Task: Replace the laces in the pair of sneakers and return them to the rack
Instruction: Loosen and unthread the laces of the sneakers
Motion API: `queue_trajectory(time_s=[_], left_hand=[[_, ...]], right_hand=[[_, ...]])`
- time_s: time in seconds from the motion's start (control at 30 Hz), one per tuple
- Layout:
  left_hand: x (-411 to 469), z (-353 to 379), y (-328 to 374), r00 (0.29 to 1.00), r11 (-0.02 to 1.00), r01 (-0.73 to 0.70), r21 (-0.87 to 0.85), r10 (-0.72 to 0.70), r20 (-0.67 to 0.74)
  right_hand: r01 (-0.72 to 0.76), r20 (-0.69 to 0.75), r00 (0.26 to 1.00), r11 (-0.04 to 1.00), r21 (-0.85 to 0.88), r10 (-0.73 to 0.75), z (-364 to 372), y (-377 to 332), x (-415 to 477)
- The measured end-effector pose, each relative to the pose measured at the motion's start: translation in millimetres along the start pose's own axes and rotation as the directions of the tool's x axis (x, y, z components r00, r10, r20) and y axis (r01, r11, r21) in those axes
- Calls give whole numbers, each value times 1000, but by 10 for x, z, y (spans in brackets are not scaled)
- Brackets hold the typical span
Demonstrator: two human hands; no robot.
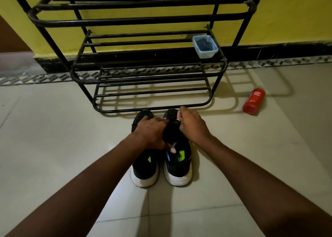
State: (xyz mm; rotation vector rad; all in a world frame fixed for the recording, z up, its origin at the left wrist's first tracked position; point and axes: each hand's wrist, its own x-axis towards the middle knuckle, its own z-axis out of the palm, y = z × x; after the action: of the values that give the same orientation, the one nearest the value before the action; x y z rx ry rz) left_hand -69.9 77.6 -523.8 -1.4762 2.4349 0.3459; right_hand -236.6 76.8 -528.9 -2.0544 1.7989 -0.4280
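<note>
Two black sneakers with white soles stand side by side on the tiled floor, heels toward me: the left sneaker and the right sneaker. My left hand lies across both shoes, its thumb hooked at the right sneaker's tongue. My right hand is curled over the right sneaker's lace area and pinches something small there; the lace itself is too dark to make out. The black metal shoe rack stands just beyond the toes.
A clear plastic container with dark contents sits on the rack's middle shelf at the right. A red bottle lies on the floor to the right of the rack. A yellow wall with a black skirting runs behind.
</note>
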Motion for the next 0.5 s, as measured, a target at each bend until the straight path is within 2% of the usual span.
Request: queue_trajectory(time_s=[0.07,0.13,0.23,0.33,0.4,0.5], left_hand=[[-8,-4,-2,1000,1000,1,-13,-1,-5],[-28,9,-9,1000,1000,-7,-28,6,-24],[-60,49,-14,998,999,-5,-43,3,-56],[-61,73,-8,997,1000,-1,-14,0,-77],[-49,83,-9,997,1000,1,3,0,-82],[-37,84,-8,997,1000,5,9,-4,-78]], right_hand=[[23,79,996,997,75,-29,-32,71,46],[76,180,980,996,53,-85,-48,87,48],[67,252,965,998,4,-66,-6,48,28],[124,242,966,985,-117,-93,100,4,30],[151,184,975,976,-156,-122,126,-18,33],[165,112,982,980,-111,-153,112,4,37]])
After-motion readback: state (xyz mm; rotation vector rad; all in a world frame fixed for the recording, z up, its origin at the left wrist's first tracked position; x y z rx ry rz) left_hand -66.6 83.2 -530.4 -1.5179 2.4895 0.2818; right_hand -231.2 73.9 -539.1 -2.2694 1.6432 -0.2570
